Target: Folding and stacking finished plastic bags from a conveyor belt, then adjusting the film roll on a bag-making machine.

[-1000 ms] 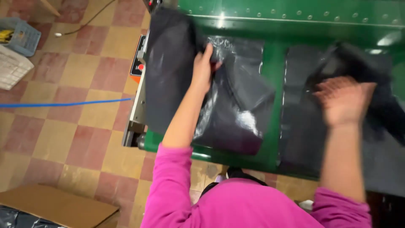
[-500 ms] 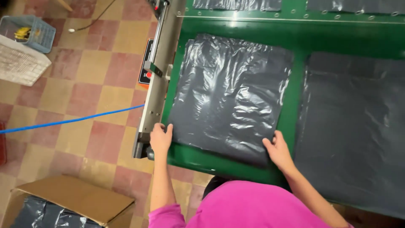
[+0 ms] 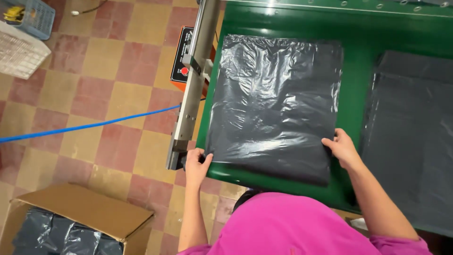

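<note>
The left hand (image 3: 197, 163) pinches the near left corner of the dark plastic-wrapped packet (image 3: 276, 101), fingers closed on its edge, while the right hand (image 3: 342, 148) grips the near right edge in the same way. Half a second ago both hands held these same corners; since then the packet looks smoother and squarer on the green worktop (image 3: 358, 80), so the laying-out seems all but done. The worktop is the largest thing in view, and the packet lies flat on its left part. A second dark packet (image 3: 410, 137) lies just beside it to the right. Along the worktop's left edge runs a metal rail (image 3: 191, 89) with an orange control box (image 3: 181, 61). A blue hose (image 3: 85, 126) crosses the tiled floor (image 3: 108, 52), and a cardboard box (image 3: 71, 222) of dark packets stands nearer.
</note>
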